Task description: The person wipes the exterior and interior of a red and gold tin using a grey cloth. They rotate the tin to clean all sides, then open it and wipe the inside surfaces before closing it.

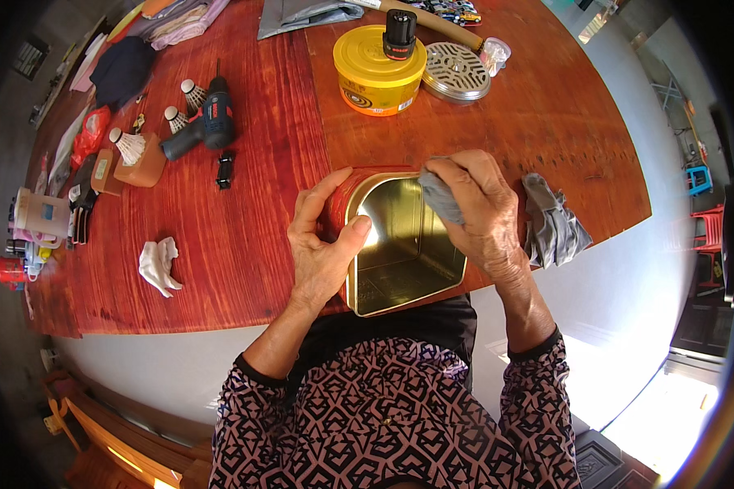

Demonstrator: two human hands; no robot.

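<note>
A red metal tin (408,238) with a bare golden inside lies tilted at the table's front edge, its open mouth turned towards me. My left hand (324,241) grips its left side, thumb over the rim and fingers around the outer wall. In my right hand (480,211) is a bunched grey cloth (441,189), pressed against the upper right of the tin's rim. Just right of that hand, a second grey cloth (552,223) lies crumpled on the wooden table (269,257). The tin's underside is hidden.
Left of the tin are a Bosch drill (211,119), several shuttlecocks (128,145) and a white cloth (159,266). Beyond it stand a yellow tub (376,85) with a battery (399,35) on its lid and a round metal mosquito-coil holder (457,70).
</note>
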